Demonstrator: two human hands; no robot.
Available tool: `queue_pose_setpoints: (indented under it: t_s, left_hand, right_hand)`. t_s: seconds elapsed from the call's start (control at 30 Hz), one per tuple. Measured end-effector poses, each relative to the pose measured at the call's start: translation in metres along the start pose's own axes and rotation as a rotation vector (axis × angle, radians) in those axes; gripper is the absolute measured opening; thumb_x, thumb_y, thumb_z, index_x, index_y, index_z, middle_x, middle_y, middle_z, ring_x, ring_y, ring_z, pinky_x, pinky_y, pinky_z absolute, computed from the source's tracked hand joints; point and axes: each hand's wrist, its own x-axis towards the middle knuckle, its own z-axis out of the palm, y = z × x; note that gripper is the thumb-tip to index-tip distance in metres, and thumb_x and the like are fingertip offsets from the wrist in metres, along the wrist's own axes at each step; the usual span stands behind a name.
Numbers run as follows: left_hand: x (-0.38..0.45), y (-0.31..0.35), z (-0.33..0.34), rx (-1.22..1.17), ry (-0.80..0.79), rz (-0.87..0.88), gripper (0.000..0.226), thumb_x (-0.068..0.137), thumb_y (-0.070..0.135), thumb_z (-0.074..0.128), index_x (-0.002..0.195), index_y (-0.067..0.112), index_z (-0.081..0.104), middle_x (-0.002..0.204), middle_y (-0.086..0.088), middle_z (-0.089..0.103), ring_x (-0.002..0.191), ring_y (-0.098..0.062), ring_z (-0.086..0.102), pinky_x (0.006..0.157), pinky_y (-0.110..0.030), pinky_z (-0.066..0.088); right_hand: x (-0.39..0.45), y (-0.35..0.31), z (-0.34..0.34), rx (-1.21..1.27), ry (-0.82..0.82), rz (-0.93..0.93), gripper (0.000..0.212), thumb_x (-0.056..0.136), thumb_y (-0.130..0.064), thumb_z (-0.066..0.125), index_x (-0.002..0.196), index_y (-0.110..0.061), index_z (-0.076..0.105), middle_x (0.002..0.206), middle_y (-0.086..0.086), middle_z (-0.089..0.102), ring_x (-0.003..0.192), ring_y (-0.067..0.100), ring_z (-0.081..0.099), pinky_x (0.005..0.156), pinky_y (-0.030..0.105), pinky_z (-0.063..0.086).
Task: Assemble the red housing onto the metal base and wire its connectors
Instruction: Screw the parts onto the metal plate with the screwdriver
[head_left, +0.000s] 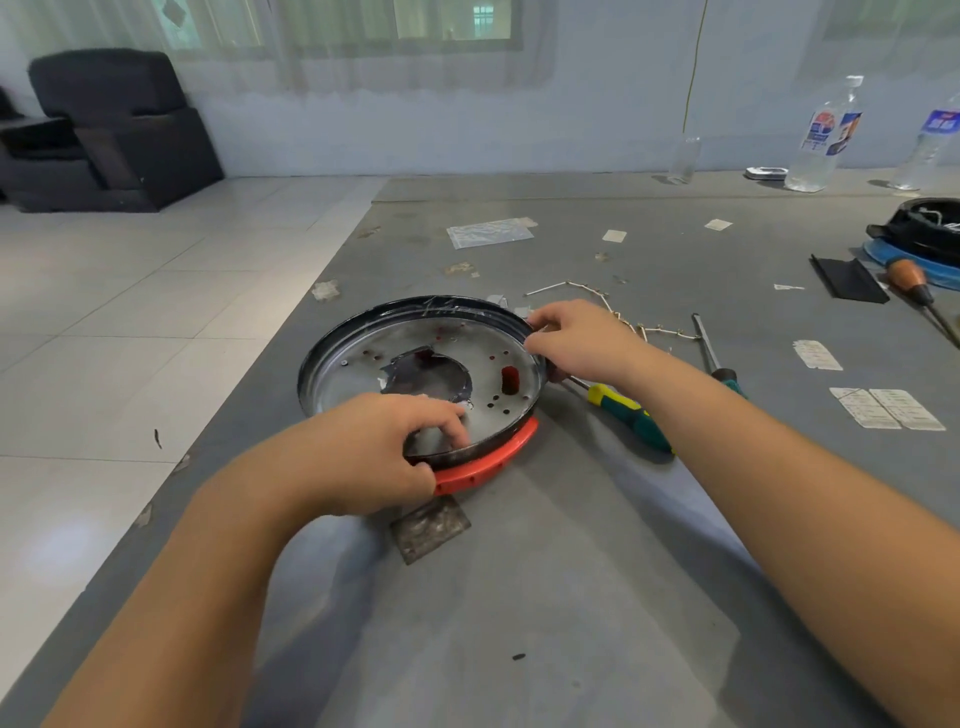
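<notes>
A round metal base (457, 353) with a dark rim, several small holes and a large cut-out in its middle lies on the grey table. Under its near edge the red housing (493, 460) shows as a curved red strip; red also shows through a slot (510, 378). My left hand (374, 452) grips the near rim, fingers curled over it into the dish, thumb by the red edge. My right hand (576, 340) pinches the far right rim. No wires or connectors on the part are visible.
A green-yellow screwdriver (631, 418) lies right of the base under my right forearm, another screwdriver (711, 353) behind it. A chain of small metal pieces (613, 312), paper scraps, a metal square (430, 527), bottles (826, 140) and a black-blue unit (919, 234) lie around.
</notes>
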Motion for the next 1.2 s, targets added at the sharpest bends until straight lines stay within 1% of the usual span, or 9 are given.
queue_pose_setpoints:
  t_s: [0.13, 0.3, 0.47, 0.6, 0.73, 0.83, 0.93, 1.07, 1.2]
  left_hand:
    - [0.005, 0.010, 0.009, 0.102, 0.063, -0.031, 0.047, 0.091, 0.048, 0.067, 0.135, 0.050, 0.051, 0.164, 0.022, 0.029, 0.148, -0.009, 0.037, 0.114, -0.034, 0.038]
    - [0.015, 0.021, 0.034, 0.302, 0.125, -0.137, 0.089, 0.080, 0.091, 0.042, 0.156, 0.052, 0.016, 0.172, 0.015, 0.013, 0.154, -0.017, 0.029, 0.112, -0.046, 0.043]
    - [0.017, 0.015, 0.035, 0.296, 0.096, -0.104, 0.092, 0.082, 0.088, 0.043, 0.160, 0.046, 0.018, 0.167, 0.019, 0.027, 0.153, -0.010, 0.028, 0.113, -0.037, 0.039]
    - [0.015, 0.007, 0.019, 0.212, -0.046, -0.053, 0.091, 0.079, 0.085, 0.054, 0.157, 0.058, 0.015, 0.167, 0.030, 0.013, 0.156, 0.000, 0.008, 0.124, -0.036, 0.020]
    - [0.012, -0.011, -0.004, 0.204, -0.180, -0.036, 0.083, 0.082, 0.076, 0.063, 0.151, 0.065, 0.019, 0.162, 0.040, 0.006, 0.155, 0.002, -0.011, 0.128, -0.045, -0.010]
    - [0.010, -0.020, -0.014, 0.156, -0.227, -0.067, 0.080, 0.085, 0.060, 0.074, 0.148, 0.066, 0.026, 0.159, 0.042, 0.007, 0.145, 0.011, -0.015, 0.125, -0.042, -0.016]
    - [0.011, -0.018, -0.014, 0.070, -0.194, -0.105, 0.074, 0.078, 0.061, 0.079, 0.139, 0.067, 0.036, 0.146, 0.041, 0.023, 0.140, 0.013, -0.005, 0.124, -0.037, -0.005]
    - [0.019, -0.011, -0.012, 0.055, -0.145, -0.095, 0.071, 0.070, 0.072, 0.078, 0.127, 0.061, 0.038, 0.142, 0.023, 0.053, 0.142, -0.011, 0.029, 0.124, -0.040, 0.001]
    - [0.029, -0.014, -0.011, 0.069, -0.166, -0.040, 0.091, 0.070, 0.069, 0.081, 0.141, 0.058, 0.026, 0.138, 0.022, 0.053, 0.125, -0.005, 0.039, 0.126, -0.039, 0.009]
  right_hand:
    - [-0.015, -0.002, 0.008, -0.020, 0.030, 0.019, 0.035, 0.084, -0.021, 0.056, 0.118, -0.029, 0.054, 0.076, -0.003, 0.073, 0.050, 0.006, 0.069, 0.040, 0.012, 0.043]
    - [-0.028, 0.002, 0.012, -0.129, 0.019, 0.034, 0.049, 0.080, -0.036, 0.053, 0.129, -0.035, 0.049, 0.099, -0.002, 0.072, 0.084, 0.018, 0.072, 0.082, 0.037, 0.058]
    - [-0.025, -0.002, 0.006, -0.036, -0.031, 0.050, 0.040, 0.084, -0.037, 0.058, 0.124, -0.035, 0.053, 0.102, -0.007, 0.071, 0.068, 0.010, 0.072, 0.060, 0.028, 0.056]
    - [-0.022, -0.003, 0.009, -0.048, -0.008, 0.027, 0.036, 0.099, -0.047, 0.048, 0.130, -0.031, 0.058, 0.125, -0.006, 0.065, 0.108, 0.016, 0.063, 0.091, 0.034, 0.053]
    - [-0.030, 0.001, 0.008, -0.043, -0.010, 0.062, 0.038, 0.099, -0.032, 0.040, 0.135, -0.030, 0.052, 0.105, -0.002, 0.071, 0.074, 0.014, 0.072, 0.054, 0.019, 0.049]
    - [-0.037, 0.004, 0.008, -0.110, -0.028, 0.020, 0.053, 0.093, -0.029, 0.041, 0.146, -0.034, 0.037, 0.090, 0.000, 0.070, 0.063, 0.015, 0.071, 0.065, 0.028, 0.052]
    - [-0.044, 0.005, 0.016, -0.276, 0.025, -0.040, 0.062, 0.092, -0.034, 0.039, 0.153, -0.032, 0.027, 0.091, 0.003, 0.066, 0.085, 0.026, 0.065, 0.074, 0.037, 0.048]
    - [-0.047, 0.009, 0.024, -0.392, 0.208, -0.138, 0.054, 0.100, -0.039, 0.043, 0.152, -0.025, 0.035, 0.133, 0.008, 0.052, 0.124, 0.033, 0.051, 0.099, 0.042, 0.042]
    - [-0.054, 0.008, 0.027, -0.394, 0.365, -0.585, 0.035, 0.101, -0.043, 0.044, 0.110, -0.018, 0.068, 0.114, 0.000, 0.060, 0.110, 0.027, 0.055, 0.095, 0.044, 0.038]
